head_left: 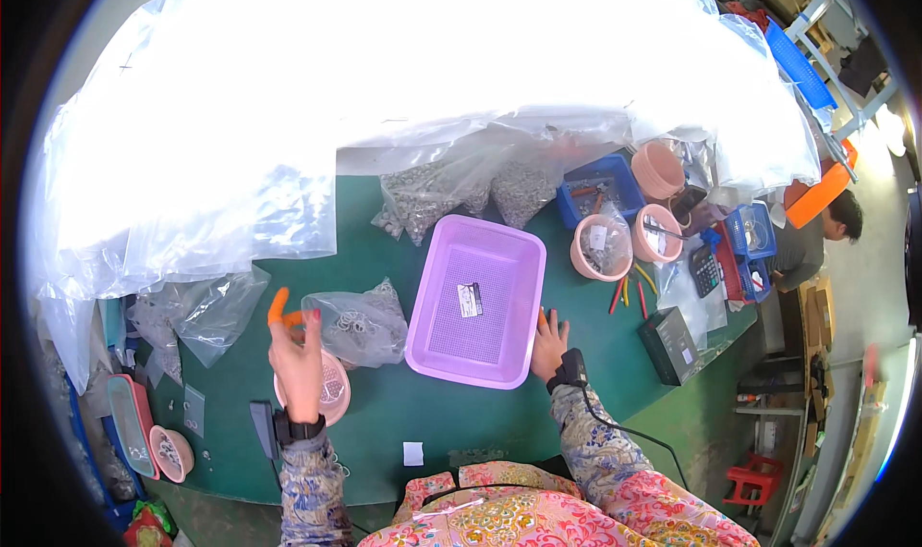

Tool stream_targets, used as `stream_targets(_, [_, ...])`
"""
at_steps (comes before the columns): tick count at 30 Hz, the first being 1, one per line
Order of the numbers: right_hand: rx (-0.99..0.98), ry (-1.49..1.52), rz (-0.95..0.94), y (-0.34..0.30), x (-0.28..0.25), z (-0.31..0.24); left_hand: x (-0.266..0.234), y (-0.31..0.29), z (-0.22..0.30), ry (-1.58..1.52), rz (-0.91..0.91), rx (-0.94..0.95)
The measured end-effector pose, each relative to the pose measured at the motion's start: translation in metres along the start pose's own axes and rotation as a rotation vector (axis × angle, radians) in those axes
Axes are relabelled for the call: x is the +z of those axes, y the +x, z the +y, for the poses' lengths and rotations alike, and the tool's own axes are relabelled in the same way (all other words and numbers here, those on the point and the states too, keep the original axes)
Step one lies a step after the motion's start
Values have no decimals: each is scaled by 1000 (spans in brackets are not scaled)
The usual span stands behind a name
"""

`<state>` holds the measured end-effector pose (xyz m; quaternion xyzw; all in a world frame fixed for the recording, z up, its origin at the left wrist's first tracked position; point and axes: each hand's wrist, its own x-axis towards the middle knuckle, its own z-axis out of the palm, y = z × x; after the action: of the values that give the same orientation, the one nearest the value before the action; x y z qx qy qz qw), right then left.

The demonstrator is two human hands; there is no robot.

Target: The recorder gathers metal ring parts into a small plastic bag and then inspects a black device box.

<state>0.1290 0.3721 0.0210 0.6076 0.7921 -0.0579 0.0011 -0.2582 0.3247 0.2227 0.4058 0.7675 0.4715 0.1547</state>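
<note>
A purple plastic basket (419, 340) with a mesh bottom stands in the middle of the green table, a small printed label (470, 300) lying inside it. Beside its lower right edge is my right hand (549, 347), fingers spread and holding nothing; whether it touches the rim I cannot tell. My left hand (298, 364) is raised over a pink round bowl (333, 390), partly covering it. Its fingers are apart, one wearing an orange finger cot (279, 307), and nothing shows between them. Right of that hand lies a clear bag (355, 331) of small metal rings.
Bags of small metal parts (418, 196) lie behind the basket, under bright plastic sheeting (461, 67). Pink bowls (602, 249), a blue tray (600, 184), a calculator (705, 271) and a black box (669, 345) stand at right. Another person (816, 230) is beyond the table's right end.
</note>
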Motion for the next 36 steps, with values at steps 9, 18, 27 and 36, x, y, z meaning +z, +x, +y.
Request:
stream_targets(9, [192,661,591,-11,-88,-13,5,-50,-32,246,-148,-54])
stream_targets(18, [-762,682,13,28,-187,-259,-28,-52,-29,5,-213,-138])
stream_targets(27, [-692,437,21,70,-86,-293,-28,-59,-64,-6,-189,-45])
stream_targets(36, [46,358,338,-78,-182,63,-59,-128,-51,-269,-290,-242])
